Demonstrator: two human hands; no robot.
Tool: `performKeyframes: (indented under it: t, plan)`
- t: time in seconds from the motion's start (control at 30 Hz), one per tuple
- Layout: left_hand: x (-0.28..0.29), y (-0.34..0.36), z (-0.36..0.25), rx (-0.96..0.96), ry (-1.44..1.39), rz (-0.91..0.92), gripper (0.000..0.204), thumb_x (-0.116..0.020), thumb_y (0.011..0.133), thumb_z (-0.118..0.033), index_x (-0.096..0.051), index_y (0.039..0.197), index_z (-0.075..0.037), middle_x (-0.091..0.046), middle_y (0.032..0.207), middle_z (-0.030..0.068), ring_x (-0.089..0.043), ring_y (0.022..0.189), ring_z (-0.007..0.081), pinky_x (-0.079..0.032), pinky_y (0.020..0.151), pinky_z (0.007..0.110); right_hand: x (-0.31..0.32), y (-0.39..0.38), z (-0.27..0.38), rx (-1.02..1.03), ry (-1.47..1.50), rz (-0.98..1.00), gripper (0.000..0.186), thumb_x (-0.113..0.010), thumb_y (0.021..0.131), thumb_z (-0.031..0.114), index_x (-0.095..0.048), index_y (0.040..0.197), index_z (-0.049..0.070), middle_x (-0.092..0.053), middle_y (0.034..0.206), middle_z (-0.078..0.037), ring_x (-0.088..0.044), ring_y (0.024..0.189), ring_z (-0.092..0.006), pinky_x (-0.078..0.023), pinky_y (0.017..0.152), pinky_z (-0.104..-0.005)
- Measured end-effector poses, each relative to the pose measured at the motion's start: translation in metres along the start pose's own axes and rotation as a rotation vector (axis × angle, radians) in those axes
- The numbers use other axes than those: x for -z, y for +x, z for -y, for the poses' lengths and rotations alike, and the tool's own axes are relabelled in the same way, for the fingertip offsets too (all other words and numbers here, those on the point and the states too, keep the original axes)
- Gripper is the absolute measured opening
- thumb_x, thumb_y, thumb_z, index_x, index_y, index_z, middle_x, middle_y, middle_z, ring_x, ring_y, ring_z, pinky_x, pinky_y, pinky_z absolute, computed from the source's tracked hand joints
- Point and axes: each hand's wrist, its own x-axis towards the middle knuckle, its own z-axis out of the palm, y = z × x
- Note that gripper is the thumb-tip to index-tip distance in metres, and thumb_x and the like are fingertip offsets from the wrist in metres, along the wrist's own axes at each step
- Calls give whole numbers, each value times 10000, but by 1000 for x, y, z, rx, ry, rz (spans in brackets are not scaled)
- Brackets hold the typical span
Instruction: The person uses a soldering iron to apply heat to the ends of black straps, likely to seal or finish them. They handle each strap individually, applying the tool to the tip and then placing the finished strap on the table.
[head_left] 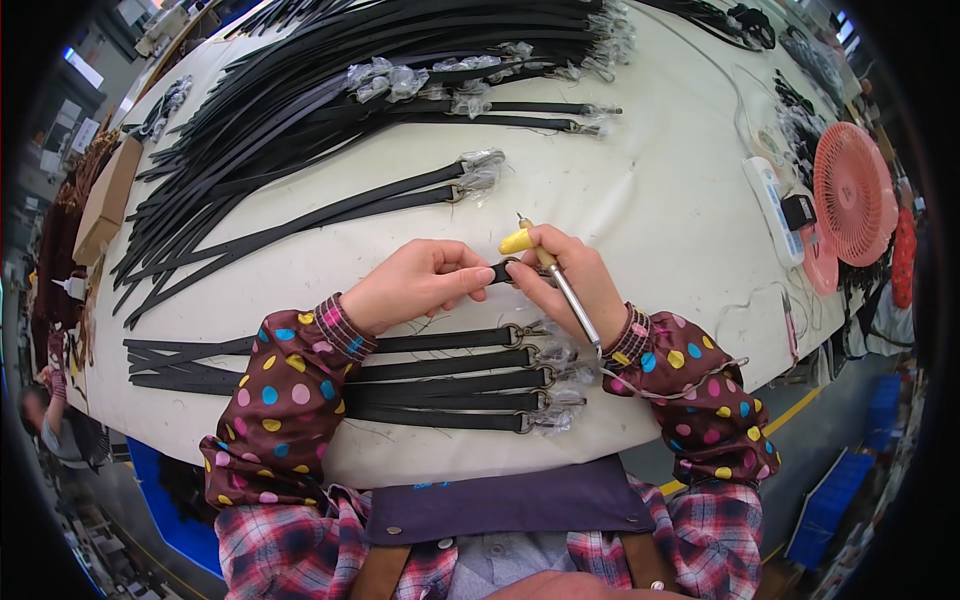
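My left hand point(415, 283) pinches the end of a black strap point(502, 272) between thumb and fingers. My right hand point(570, 277) steadies the other side of that end with its thumb. The same hand holds a slim corded soldering iron point(572, 300), its thin tip pointing up and away from the strap. A yellow cover point(516, 241) wraps a right fingertip. Below my hands lie several black straps point(450, 386) with metal clasps point(540, 378) in clear plastic wrap. The rest of the held strap is mostly hidden by my left hand.
A large pile of black straps point(290, 90) covers the far left of the white table point(660, 215); a pair of straps point(380, 196) lies nearer. At right are a pink fan point(853, 195) and a white power strip point(772, 210). The iron's cord point(670, 396) crosses my right sleeve.
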Motion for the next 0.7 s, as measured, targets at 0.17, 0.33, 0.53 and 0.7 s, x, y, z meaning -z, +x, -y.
performKeyframes:
  t: [0.17, 0.33, 0.53, 0.7]
  plan:
    - [-4, 1, 1, -14, 18, -48, 229, -622, 942, -247, -635, 989, -23, -644, 823, -17, -478, 615, 10, -373, 518, 172, 1, 2, 2, 53, -44, -22, 212, -673, 862, 77, -554, 1013, -13, -630, 686, -69, -560, 578, -114, -456, 558, -258]
    - [-5, 1, -2, 15, -9, -36, 204, -626, 946, -263, -625, 997, -65, -606, 785, -59, -431, 577, -18, -310, 470, 143, 1, 1, 5, 67, -52, -31, 210, -682, 846, 77, -550, 982, -12, -638, 690, -86, -581, 568, -155, -460, 555, -275]
    - [-2, 0, 1, 3, 11, 0, 183, -577, 974, -213, -637, 1028, -49, -623, 791, -42, -440, 575, -1, -362, 492, 165, 4, 3, 1, 150, -149, -23, 218, -694, 825, 82, -556, 970, -5, -633, 689, -98, -595, 563, -224, -467, 558, -302]
    - [-11, -15, 4, -218, 614, 14, 265, -570, 950, -121, -594, 1205, -55, -655, 912, 55, -607, 697, 170, -489, 658, 282, 11, -1, 1, 188, -231, 75, 207, -706, 806, 85, -579, 959, 29, -643, 755, -72, -612, 640, -235, -480, 651, -332]
